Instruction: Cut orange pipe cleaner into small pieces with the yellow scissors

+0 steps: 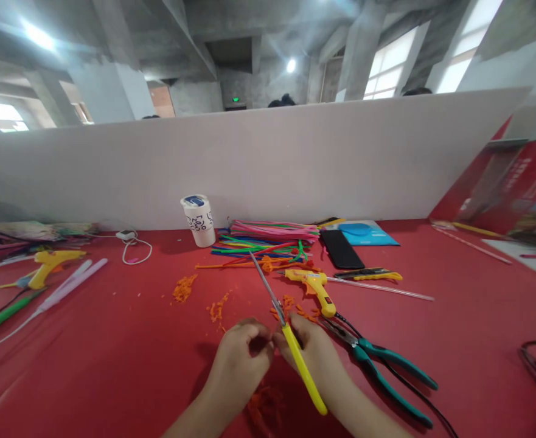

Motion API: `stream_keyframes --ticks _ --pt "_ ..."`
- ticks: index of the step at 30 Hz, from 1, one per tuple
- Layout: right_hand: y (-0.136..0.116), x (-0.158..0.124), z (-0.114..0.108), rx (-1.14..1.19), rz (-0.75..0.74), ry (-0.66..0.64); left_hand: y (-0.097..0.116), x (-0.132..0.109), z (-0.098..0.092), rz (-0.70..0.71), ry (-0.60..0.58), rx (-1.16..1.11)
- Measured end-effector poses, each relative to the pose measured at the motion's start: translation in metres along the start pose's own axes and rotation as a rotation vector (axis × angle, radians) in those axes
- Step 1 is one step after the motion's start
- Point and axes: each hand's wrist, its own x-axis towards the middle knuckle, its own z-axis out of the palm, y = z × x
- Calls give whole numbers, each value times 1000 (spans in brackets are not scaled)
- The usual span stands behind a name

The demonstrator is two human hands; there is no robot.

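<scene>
A pair of scissors [303,369] with yellow handles lies across my right hand [322,353], its long metal blades pointing away from me and up to the left. The fingers of that hand curl beneath the scissors. Close beside it, my left hand [243,359] is closed in a pinch, its fingertips meeting those of my right hand. Whatever is between the fingertips is too small or hidden to name. Orange fuzzy clippings [219,307] lie just past my hands. More orange fluff [266,404] sits on the red table [126,365] between my forearms.
Past my hands are a yellow glue gun [308,281], a bundle of coloured pipe cleaners [268,234] and a white tumbler [199,222]. To the right lie green-handled pliers [386,359], a black phone [344,249] and a utility knife [372,275]. A white partition [268,158] stands behind.
</scene>
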Motion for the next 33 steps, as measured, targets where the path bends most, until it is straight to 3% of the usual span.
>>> stream_keyframes --ticks 4,10,14,19,33 --pt "-1 1 -6 -58 -26 -22 -2 4 -8 -40 58 -148" --pt "-6 0 -24 -661 -116 5 -9 20 -29 -220 240 -662" --pt "-6 -4 -22 -889 -230 -21 -11 23 -32 -274 247 -909" --pt "-2 -5 -17 -1025 -322 -19 -12 22 -32 -248 255 -966" --pt "0 -4 -16 -1084 -399 24 -12 22 -32 -253 269 -1040"
